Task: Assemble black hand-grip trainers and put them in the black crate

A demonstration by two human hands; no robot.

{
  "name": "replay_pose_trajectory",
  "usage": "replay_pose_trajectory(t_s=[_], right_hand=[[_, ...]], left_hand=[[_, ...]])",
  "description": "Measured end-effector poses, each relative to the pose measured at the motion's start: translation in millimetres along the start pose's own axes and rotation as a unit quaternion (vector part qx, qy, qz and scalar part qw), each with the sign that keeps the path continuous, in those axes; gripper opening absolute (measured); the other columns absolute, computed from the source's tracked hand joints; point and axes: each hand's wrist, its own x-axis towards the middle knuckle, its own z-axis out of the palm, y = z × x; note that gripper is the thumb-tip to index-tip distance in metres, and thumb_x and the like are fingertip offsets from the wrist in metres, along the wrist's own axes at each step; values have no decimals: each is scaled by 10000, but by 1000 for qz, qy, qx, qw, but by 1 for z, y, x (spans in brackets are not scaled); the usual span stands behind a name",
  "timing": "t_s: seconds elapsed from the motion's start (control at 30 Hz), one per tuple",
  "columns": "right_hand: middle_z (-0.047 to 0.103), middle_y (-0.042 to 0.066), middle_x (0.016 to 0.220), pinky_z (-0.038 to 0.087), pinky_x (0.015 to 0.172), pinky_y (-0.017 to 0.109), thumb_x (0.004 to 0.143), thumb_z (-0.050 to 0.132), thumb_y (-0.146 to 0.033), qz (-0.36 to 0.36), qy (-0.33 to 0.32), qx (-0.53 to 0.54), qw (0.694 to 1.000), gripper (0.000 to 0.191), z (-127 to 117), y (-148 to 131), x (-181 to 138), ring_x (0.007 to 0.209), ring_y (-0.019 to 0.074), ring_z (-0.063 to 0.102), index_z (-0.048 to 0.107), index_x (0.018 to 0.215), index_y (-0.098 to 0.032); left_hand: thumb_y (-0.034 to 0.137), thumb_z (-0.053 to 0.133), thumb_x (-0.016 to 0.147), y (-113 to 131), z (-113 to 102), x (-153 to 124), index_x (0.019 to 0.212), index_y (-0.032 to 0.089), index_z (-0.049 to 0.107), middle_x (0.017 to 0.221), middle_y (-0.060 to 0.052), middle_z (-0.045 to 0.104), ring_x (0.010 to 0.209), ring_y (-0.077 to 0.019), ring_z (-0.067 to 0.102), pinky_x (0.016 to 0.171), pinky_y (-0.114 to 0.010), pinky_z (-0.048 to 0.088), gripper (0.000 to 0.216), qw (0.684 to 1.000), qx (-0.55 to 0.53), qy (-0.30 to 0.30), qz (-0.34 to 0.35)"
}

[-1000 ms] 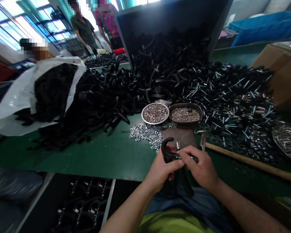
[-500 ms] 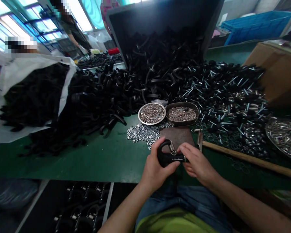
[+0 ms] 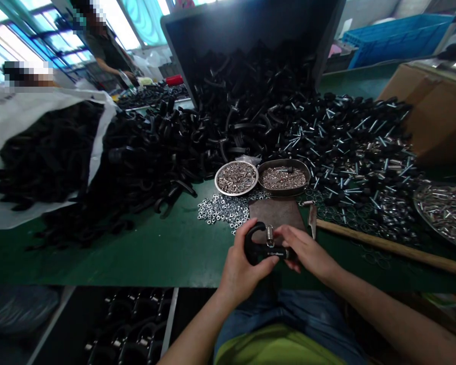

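My left hand [image 3: 240, 261] is closed around the curved end of a black hand grip strengthener [image 3: 254, 246], its thumb along the lettered straight handle. A metal coil spring [image 3: 269, 235] stands upright on that handle, inside the hook. At the other end, my right hand [image 3: 306, 251] has its fingers curled round the handle tip and close to the spring; some fingertips are hidden. Just beyond the hands lies a flat brown plate [image 3: 277, 215]. A hammer [image 3: 387, 245] with a wooden handle rests to the right of it.
Small metal parts fill a round dish [image 3: 215, 182] and an oval tin [image 3: 285, 192]. Loose nuts [image 3: 220, 210] lie nearby. Black handles [image 3: 167, 137] pile up behind, with black knobs on screws [image 3: 349, 126] at right. A cardboard box [image 3: 429, 111] stands right; another person [image 3: 106, 50] is beyond.
The spring has gone from leaning to upright. My right fingers have shifted slightly left along the handle; my left hand keeps its hold.
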Motion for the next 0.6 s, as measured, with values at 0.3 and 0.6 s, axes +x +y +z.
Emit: replay_pose_trajectory(t_s=[0.3,0.6], right_hand=[[583,25,769,393,642,278,891,441,-347,-136,69,-255,955,198,11,-21,-5,751,163,558,463,772,-190],[631,95,844,360,634,306,935,324,-314,-180,31,-463,868,223,4,-21,-8,764,219,618,491,901,-170]], left_hand=[[187,769,613,-7,6,-3,1271,302,444,1144,-26,586,1007,-221,568,916,-338,417,742,1000,8,6,-5],[155,741,605,-16,5,2,1240,264,470,1099,-60,597,976,-240,586,859,-348,451,699,996,42,-50,60]])
